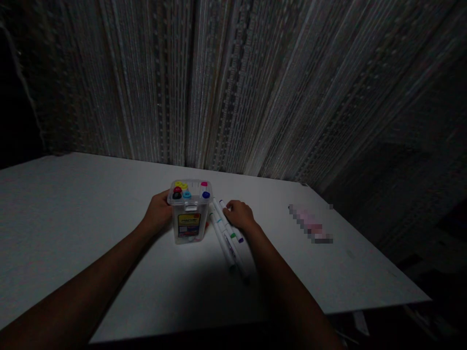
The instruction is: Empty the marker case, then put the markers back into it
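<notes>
A clear plastic marker box [190,216] stands upright on the white table, with several coloured cap ends showing at its lidded top and a printed label on its front. My left hand [159,212] is closed against the box's left side, its fingertips hidden behind it. To the right of the box several white markers [226,237] lie side by side, slanting toward me. My right hand [240,214] is at their far right, fingers curled and closed on a marker with a purple end [237,233].
A pixelated pinkish object [309,223] lies at the right on the white table [120,194]. A string curtain [219,87] hangs along the table's back edge. The room is dim, and the table's right edge slopes toward me.
</notes>
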Demonstrator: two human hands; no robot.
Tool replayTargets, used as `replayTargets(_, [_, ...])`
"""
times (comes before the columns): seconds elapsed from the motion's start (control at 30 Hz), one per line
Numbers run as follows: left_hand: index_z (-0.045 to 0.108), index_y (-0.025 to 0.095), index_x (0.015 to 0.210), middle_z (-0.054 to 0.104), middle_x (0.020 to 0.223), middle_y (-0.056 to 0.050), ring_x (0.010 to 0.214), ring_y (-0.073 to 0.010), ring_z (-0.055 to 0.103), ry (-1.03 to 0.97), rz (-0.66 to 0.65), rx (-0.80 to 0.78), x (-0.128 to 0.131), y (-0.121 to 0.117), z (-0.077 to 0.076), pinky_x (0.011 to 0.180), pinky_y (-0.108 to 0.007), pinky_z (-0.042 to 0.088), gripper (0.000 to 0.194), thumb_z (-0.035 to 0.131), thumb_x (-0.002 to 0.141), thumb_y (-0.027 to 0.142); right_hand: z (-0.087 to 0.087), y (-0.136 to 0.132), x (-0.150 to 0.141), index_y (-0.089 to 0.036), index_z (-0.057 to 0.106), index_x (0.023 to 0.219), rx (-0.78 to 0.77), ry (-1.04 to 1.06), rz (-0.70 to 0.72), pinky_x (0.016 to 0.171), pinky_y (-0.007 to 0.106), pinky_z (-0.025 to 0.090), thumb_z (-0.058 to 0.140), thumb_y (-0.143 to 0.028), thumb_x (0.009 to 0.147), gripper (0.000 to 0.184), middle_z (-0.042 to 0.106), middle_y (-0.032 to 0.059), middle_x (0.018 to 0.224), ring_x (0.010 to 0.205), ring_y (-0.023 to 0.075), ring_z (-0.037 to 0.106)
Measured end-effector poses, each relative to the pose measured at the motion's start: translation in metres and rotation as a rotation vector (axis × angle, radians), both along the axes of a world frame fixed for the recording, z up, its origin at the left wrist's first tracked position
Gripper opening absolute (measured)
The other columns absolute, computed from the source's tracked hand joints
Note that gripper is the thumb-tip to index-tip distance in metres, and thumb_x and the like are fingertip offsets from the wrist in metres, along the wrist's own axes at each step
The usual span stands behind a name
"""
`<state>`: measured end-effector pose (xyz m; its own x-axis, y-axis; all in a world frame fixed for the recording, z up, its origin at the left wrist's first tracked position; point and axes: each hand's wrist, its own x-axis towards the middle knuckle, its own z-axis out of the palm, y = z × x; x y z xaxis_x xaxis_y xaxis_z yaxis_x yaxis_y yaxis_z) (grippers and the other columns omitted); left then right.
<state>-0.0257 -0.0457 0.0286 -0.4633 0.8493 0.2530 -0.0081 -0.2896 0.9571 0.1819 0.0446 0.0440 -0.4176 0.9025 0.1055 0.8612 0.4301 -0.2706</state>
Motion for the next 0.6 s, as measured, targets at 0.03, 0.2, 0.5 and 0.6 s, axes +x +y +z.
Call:
replayTargets(0.03, [0.068,0.011,0.082,0.065,0.059,-0.003,0.048,-0.0159,0.058,-0.004,-0.004,-0.003,-0.001,0.000,-0.001,0.050,-0.024,0.050,0.040,0.078,0.049,0.031,0.000,0.000,0.000,-0.019,0.064,0.098,0.001,0.000,0.001,0.074,0.028,0.041,0.047,-0.036,0.078,0.031,0.067,0.0072,0.096,0.093,0.0209,0.060])
replayTargets(0.2, [0.066,0.012,0.078,0.067,0.066,-0.005,0.053,-0.0174,0.060,-0.025,-0.020,0.012,-0.003,0.002,-0.003,0.049,-0.023,0.050,0.037,0.078,0.050,0.032,-0.001,0.001,0.000,-0.020,0.064,0.097,0.000,-0.003,0.000,0.074,0.029,0.041,0.047,-0.036,0.078,0.030,0.068,0.0068,0.093,0.092,0.0211,0.060])
replayTargets(0.5, [0.063,0.013,0.066,0.063,0.057,-0.002,0.048,-0.0150,0.056,-0.001,0.025,-0.003,0.005,-0.004,0.009,0.047,-0.021,0.048,0.034,0.079,0.043,0.031,-0.001,0.001,0.000,-0.021,0.064,0.099,-0.010,-0.012,-0.004,0.074,0.029,0.041,0.047,-0.037,0.079,0.031,0.066,0.0069,0.099,0.093,0.0208,0.059])
replayTargets(0.6, [0.062,0.013,0.066,0.062,0.055,-0.001,0.047,-0.0140,0.054,-0.008,0.025,-0.004,0.005,-0.005,0.011,0.046,-0.021,0.047,0.031,0.077,0.044,0.030,0.000,0.000,0.000,-0.020,0.063,0.099,-0.004,-0.009,0.001,0.075,0.029,0.040,0.046,-0.036,0.079,0.031,0.066,0.0067,0.098,0.094,0.0207,0.059])
